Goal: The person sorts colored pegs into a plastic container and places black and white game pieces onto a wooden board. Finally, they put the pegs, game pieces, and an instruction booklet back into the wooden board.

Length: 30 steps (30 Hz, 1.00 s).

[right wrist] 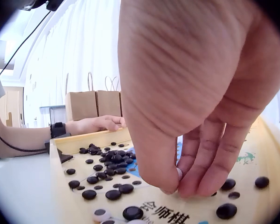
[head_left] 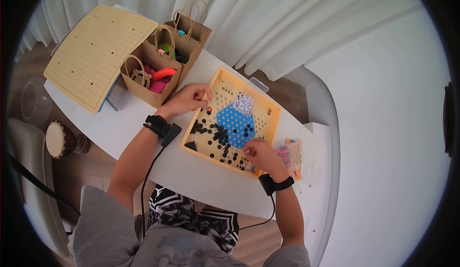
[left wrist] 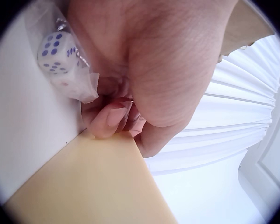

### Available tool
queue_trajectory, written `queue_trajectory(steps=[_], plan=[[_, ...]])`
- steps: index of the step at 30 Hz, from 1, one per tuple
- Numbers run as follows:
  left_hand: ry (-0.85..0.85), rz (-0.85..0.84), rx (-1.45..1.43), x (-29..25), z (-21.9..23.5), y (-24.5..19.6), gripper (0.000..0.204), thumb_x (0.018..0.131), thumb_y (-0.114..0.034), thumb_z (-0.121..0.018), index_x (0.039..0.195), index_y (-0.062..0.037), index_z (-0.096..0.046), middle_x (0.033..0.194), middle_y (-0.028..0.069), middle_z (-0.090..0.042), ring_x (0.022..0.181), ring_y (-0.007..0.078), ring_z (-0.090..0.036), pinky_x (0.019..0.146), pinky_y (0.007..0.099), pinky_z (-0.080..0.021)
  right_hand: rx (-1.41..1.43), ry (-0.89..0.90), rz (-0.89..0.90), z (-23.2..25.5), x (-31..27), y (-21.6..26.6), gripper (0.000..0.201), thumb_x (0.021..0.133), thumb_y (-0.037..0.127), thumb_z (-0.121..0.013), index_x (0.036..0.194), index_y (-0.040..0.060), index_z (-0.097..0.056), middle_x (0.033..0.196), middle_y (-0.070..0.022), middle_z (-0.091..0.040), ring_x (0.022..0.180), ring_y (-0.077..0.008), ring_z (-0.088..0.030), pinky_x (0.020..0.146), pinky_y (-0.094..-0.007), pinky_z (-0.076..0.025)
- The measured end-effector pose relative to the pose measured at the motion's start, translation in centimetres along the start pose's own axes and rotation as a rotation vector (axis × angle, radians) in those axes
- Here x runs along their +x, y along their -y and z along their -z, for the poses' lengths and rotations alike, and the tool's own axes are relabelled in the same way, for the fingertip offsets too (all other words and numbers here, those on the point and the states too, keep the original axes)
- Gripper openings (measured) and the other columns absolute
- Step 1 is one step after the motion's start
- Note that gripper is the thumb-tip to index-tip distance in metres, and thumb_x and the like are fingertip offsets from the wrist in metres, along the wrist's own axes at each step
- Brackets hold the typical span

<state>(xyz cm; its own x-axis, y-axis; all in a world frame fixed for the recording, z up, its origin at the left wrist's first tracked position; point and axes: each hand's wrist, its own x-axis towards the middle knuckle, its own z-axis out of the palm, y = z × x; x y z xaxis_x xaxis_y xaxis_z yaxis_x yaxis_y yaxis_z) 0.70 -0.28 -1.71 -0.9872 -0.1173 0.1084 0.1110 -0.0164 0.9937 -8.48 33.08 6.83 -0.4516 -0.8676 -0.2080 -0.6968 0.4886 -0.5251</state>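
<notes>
My left hand (head_left: 191,98) is at the left rim of a yellow wooden game tray (head_left: 276,123). Its curled fingers hold a small clear plastic bag of dice (left wrist: 56,53), white with blue dots, outside the tray wall; from above the hand hides it. Low over the tray's near right part, my right hand (head_left: 262,153) has thumb and fingertips pinched together, a sliver of a white game piece (right wrist: 179,172) showing between them. Black game pieces (head_left: 220,135) lie scattered across the board's near left side. White pieces (head_left: 243,104) sit heaped at the far end of the blue hexagon (head_left: 227,118).
Brown paper bags (head_left: 167,94) with coloured things inside stand left of the tray. Behind them leans a large gridded board (head_left: 103,51). Colourful packets (head_left: 293,156) lie right of the tray. A drum (head_left: 60,140) stands on the floor at left.
</notes>
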Motion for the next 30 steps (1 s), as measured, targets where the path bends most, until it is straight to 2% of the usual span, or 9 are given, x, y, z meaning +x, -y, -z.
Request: queue_trajectory(steps=[3, 6, 10, 13, 17, 19, 22, 25, 30], plan=[[0.008, -0.016, -0.010, 0.0, 0.1, 0.0, 0.014, 0.086, 0.001, -0.068, 0.096, -0.0070, -0.065, 0.069, -0.0088, -0.033, 0.063, 0.0030, -0.034, 0.058, 0.0232, -0.029, -0.015, -0.078, -0.023, 2.3, 1.2, 0.5, 0.012, 0.082, -0.004, -0.072, 0.093, 0.0000, -0.071, 0.088, -0.0112, -0.069, 0.076, -0.0193, -0.071, 0.069, -0.0317, -0.057], [0.012, -0.020, 0.009, 0.1, 0.0, 0.2, 0.014, 0.085, 0.001, -0.069, 0.096, -0.0071, -0.065, 0.069, -0.0089, -0.033, 0.063, 0.0030, -0.034, 0.058, 0.0233, -0.029, 0.016, -0.292, 0.055, 4.2, 3.6, 0.2, 0.019, 0.083, -0.005, -0.071, 0.102, 0.0005, -0.071, 0.093, -0.0116, -0.071, 0.079, -0.0194, -0.073, 0.074, -0.0320, -0.059], [0.010, -0.062, 0.040, 0.3, 0.1, 0.9, 0.015, 0.085, 0.002, -0.068, 0.096, -0.0074, -0.065, 0.070, -0.0099, -0.033, 0.062, 0.0019, -0.034, 0.057, 0.0221, -0.029, 0.171, -0.390, 0.056, 4.9, 6.1, 0.4, 0.028, 0.085, -0.005, -0.070, 0.113, 0.0010, -0.069, 0.102, -0.0114, -0.073, 0.089, -0.0209, -0.074, 0.082, -0.0325, -0.061], [-0.001, -0.068, 0.044, 0.2, 0.1, 0.8, 0.015, 0.085, 0.002, -0.069, 0.096, -0.0067, -0.065, 0.069, -0.0092, -0.033, 0.063, 0.0028, -0.033, 0.058, 0.0232, -0.029, 0.154, -0.448, 0.046, 4.4, 5.1, -0.8, 0.028, 0.088, -0.002, -0.071, 0.116, 0.0009, -0.068, 0.111, -0.0109, -0.073, 0.103, -0.0210, -0.072, 0.088, -0.0323, -0.060], [-0.008, -0.045, 0.028, 0.0, 0.0, 0.3, 0.013, 0.086, 0.002, -0.068, 0.095, -0.0064, -0.064, 0.068, -0.0084, -0.033, 0.062, 0.0034, -0.034, 0.058, 0.0237, -0.030, 0.147, -0.527, 0.028, 3.7, 0.4, -1.9, 0.021, 0.092, -0.003, -0.068, 0.113, -0.0008, -0.069, 0.107, -0.0106, -0.072, 0.091, -0.0202, -0.074, 0.081, -0.0304, -0.059], [-0.006, -0.040, 0.038, 0.0, -0.1, 0.3, 0.013, 0.086, 0.002, -0.068, 0.095, -0.0065, -0.064, 0.068, -0.0086, -0.033, 0.062, 0.0033, -0.034, 0.058, 0.0236, -0.030, 0.446, -0.587, -0.159, 2.3, -2.5, -4.1, 0.011, 0.094, -0.002, -0.067, 0.105, -0.0026, -0.070, 0.094, -0.0085, -0.072, 0.083, -0.0164, -0.071, 0.073, -0.0287, -0.057], [0.017, 0.009, 0.057, -0.2, -0.3, -0.1, 0.015, 0.087, 0.002, -0.069, 0.098, -0.0076, -0.065, 0.071, -0.0100, -0.032, 0.062, 0.0014, -0.034, 0.055, 0.0206, -0.032, 0.803, -0.613, -0.182, 0.5, -6.5, -6.7, 0.009, 0.097, -0.002, -0.063, 0.103, -0.0016, -0.070, 0.091, -0.0051, -0.069, 0.071, -0.0142, -0.065, 0.064, -0.0263, -0.051], [0.006, 0.020, 0.009, -0.1, -0.3, -0.3, 0.015, 0.087, 0.002, -0.070, 0.098, -0.0076, -0.066, 0.070, -0.0115, -0.033, 0.059, 0.0004, -0.034, 0.053, 0.0206, -0.028, 1.136, -0.603, -0.060, -1.6, -8.0, -7.5, 0.011, 0.096, -0.003, -0.060, 0.102, -0.0016, -0.069, 0.084, -0.0051, -0.066, 0.067, -0.0134, -0.061, 0.060, -0.0258, -0.047], [-0.007, 0.079, 0.086, -0.6, -0.6, -1.0, 0.015, 0.091, 0.003, -0.065, 0.101, -0.0082, -0.066, 0.073, -0.0113, -0.033, 0.062, 0.0007, -0.034, 0.054, 0.0200, -0.029, 1.324, -0.650, 0.004, -3.3, -7.9, -8.0, 0.009, 0.094, -0.002, -0.059, 0.099, -0.0014, -0.067, 0.077, -0.0042, -0.063, 0.064, -0.0125, -0.058, 0.056, -0.0254, -0.044]])
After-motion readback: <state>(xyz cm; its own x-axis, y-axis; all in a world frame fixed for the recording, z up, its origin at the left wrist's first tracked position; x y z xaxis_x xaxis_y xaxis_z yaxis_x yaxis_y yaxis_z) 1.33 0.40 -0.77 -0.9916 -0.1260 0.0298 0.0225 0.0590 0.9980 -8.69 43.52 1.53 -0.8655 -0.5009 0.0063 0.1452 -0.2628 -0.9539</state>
